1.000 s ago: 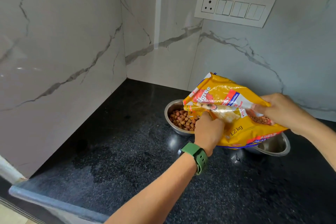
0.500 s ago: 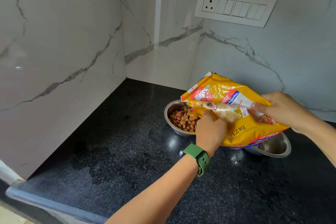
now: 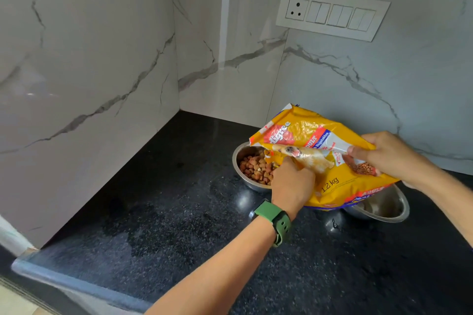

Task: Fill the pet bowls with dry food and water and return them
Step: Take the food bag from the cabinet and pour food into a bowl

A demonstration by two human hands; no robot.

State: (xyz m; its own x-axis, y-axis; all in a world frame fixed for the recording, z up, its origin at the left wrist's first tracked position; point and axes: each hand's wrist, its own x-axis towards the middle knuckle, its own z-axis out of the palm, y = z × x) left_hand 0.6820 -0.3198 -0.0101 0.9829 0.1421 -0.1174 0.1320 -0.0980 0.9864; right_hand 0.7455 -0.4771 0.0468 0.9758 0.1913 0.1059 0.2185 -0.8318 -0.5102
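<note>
Both hands grip a tilted yellow food bag – left hand near its mouth, right hand pinching its rear – over a kibble-filled steel bowl; tip further and kibble may overflow onto the black counter

black speckled counter | kibble bowl | second steel bowl

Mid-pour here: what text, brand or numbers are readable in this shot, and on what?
"1.2 kg": on the yellow food bag, lower front.
"ADULT": on the bag's blue band, partly creased; again at its bottom edge.
"...igree": brand on the red patch, start hidden by a fold.
"& Vegetables": small print beside the band, barely legible.
Switch panel: no text.
Green watch: face hidden.
</note>
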